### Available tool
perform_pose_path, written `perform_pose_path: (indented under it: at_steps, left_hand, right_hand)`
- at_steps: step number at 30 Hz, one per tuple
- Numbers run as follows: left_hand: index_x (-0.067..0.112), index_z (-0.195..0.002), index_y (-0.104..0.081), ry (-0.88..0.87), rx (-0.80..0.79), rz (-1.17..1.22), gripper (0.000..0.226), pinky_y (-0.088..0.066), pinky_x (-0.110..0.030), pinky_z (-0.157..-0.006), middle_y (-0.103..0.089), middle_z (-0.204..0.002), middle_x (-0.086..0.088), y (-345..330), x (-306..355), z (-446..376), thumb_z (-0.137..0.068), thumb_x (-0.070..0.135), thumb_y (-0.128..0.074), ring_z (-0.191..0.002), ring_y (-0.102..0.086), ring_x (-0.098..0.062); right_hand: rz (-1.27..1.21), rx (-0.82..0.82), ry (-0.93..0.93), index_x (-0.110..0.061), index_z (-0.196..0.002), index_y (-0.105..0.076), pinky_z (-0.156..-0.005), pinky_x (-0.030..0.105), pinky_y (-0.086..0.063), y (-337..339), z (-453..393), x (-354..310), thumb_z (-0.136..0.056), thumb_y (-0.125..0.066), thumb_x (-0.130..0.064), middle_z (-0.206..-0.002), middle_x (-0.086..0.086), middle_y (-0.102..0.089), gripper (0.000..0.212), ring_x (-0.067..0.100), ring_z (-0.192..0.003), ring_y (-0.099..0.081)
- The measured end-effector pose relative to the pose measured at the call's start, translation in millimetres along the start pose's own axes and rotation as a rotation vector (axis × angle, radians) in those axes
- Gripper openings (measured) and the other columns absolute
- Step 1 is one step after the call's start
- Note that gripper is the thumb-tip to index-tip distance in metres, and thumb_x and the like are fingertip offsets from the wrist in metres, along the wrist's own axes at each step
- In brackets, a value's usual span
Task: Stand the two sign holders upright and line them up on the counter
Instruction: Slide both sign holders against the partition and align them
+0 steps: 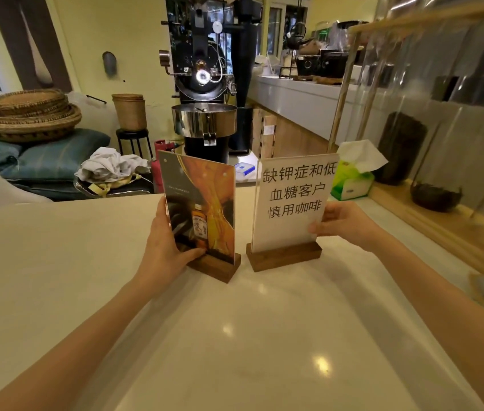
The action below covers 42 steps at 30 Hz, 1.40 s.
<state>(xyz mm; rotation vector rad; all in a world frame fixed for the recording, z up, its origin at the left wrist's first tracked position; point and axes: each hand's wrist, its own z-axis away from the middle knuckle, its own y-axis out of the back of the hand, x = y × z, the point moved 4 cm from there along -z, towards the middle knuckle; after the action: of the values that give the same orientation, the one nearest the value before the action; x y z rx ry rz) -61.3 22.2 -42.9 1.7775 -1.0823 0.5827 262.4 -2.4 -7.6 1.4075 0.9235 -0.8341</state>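
Both sign holders stand upright on the counter, close together with a narrow gap between their wooden bases, so the step in hand looks like the lining-up. The left hand holds the poster sign by its outer edge, thumb on the front face low down near the base, fingers behind the panel where they cannot be seen. The right hand grips the text sign at its outer edge, about mid-height, thumb in front and fingers behind. From each grip, the free edge of the panel points inward, toward the other sign. The poster sign is turned at an angle, its inner end nearer the person than its held edge, while the text sign faces the person more squarely. To line them up well, I would pivot the poster sign about the left grip until its base front runs in one line with the base under the right grip. The right grip sits well above its base, so pushing there may tip the panel; sliding the hold lower, as on the left, should steady it. Keep the bases flat on the counter and move slowly, since the acrylic is slippery and the inner corners could knock together.
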Motion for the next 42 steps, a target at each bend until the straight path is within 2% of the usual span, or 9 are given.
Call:
perform_pose_path:
  at_steps: [3,7,10,12,16,23,31,36,42]
  left_hand:
    - [0.047,-0.129,-0.01,-0.032,-0.018,0.013,0.105,-0.037,-0.03,-0.09,-0.04,-0.137,-0.004,-17.7,7.3,-10.9,-0.056,0.022,-0.082,-0.11,-0.038,-0.006]
    - [0.041,-0.134,-0.006,-0.056,-0.04,0.03,0.11,-0.035,-0.03,-0.092,-0.038,-0.139,-0.006,-43.5,18.0,-24.5,-0.057,0.02,-0.082,-0.116,-0.04,-0.012]
    - [0.04,-0.132,-0.01,-0.109,-0.082,0.083,0.106,-0.035,-0.03,-0.092,-0.041,-0.136,-0.006,-64.1,28.4,-33.0,-0.057,0.017,-0.081,-0.116,-0.041,-0.011]
    - [0.039,-0.132,-0.012,-0.133,-0.107,0.103,0.104,-0.036,-0.03,-0.093,-0.042,-0.135,-0.006,-78.2,35.4,-38.7,-0.058,0.016,-0.081,-0.114,-0.04,-0.009]
    - [0.037,-0.133,-0.012,-0.146,-0.156,0.127,0.106,-0.038,-0.037,-0.098,-0.042,-0.135,-0.007,-110.2,45.5,-54.2,-0.056,0.015,-0.082,-0.12,-0.043,-0.018]
    - [0.029,-0.137,-0.007,-0.18,-0.272,0.101,0.113,-0.042,-0.049,-0.101,-0.041,-0.135,-0.013,-180.8,69.9,-86.0,-0.054,0.015,-0.083,-0.122,-0.043,-0.028]
    - [0.02,-0.138,-0.008,-0.237,-0.341,0.163,0.111,-0.041,-0.047,-0.102,-0.041,-0.136,-0.013,-242.6,95.3,-103.6,-0.056,0.012,-0.082,-0.123,-0.044,-0.027]
    - [0.016,-0.139,-0.003,-0.26,-0.395,0.161,0.11,-0.038,-0.047,-0.104,-0.039,-0.137,-0.016,-271.9,114.6,-109.1,-0.06,0.009,-0.079,-0.124,-0.042,-0.028]
    - [0.029,-0.139,-0.002,-0.296,-0.448,0.197,0.109,-0.037,-0.051,-0.104,-0.04,-0.139,-0.012,-299.7,135.3,-117.3,-0.063,0.01,-0.077,-0.127,-0.04,-0.027]
  right_hand:
    - [-0.013,0.095,0.005,-0.013,-0.115,-0.06,-0.064,0.018,-0.055,12.6,11.5,9.6,-0.074,-0.067,0.002,-0.107,-0.001,-0.065,0.044,0.011,-0.091,-0.062]
    - [0.042,0.203,0.045,-0.012,-0.112,-0.061,-0.067,0.02,-0.054,28.8,27.3,14.8,-0.073,-0.067,0.002,-0.106,-0.001,-0.064,0.042,0.011,-0.088,-0.063]
    - [0.054,0.279,-0.004,-0.012,-0.113,-0.059,-0.078,0.033,-0.054,43.1,38.1,21.4,-0.074,-0.067,0.002,-0.108,-0.001,-0.062,0.043,0.018,-0.096,-0.06]
    - [0.054,0.318,-0.03,-0.013,-0.115,-0.057,-0.079,0.034,-0.053,52.7,46.3,26.3,-0.074,-0.067,0.001,-0.11,-0.001,-0.061,0.045,0.018,-0.099,-0.058]
    - [0.029,0.439,-0.041,-0.018,-0.112,-0.058,-0.079,0.033,-0.052,70.6,64.8,37.6,-0.074,-0.066,0.001,-0.109,-0.002,-0.063,0.043,0.017,-0.1,-0.059]
    - [0.063,0.587,-0.089,-0.018,-0.114,-0.058,-0.092,0.049,-0.049,91.8,83.6,48.9,-0.076,-0.066,-0.003,-0.118,0.006,-0.064,0.042,0.022,-0.106,-0.058]
    - [0.038,0.754,-0.171,-0.012,-0.11,-0.06,-0.093,0.045,-0.049,116.9,99.6,61.9,-0.077,-0.065,-0.001,-0.116,0.007,-0.065,0.035,0.021,-0.105,-0.059]
    - [0.092,0.84,-0.184,-0.011,-0.102,-0.064,-0.076,0.031,-0.052,131.0,109.1,68.1,-0.075,-0.067,-0.002,-0.094,-0.002,-0.065,0.028,0.02,-0.093,-0.063]
    - [0.145,0.906,-0.218,-0.015,-0.11,-0.061,-0.086,0.038,-0.053,137.9,115.8,76.8,-0.078,-0.067,-0.01,-0.113,0.003,-0.066,0.033,0.018,-0.102,-0.06]
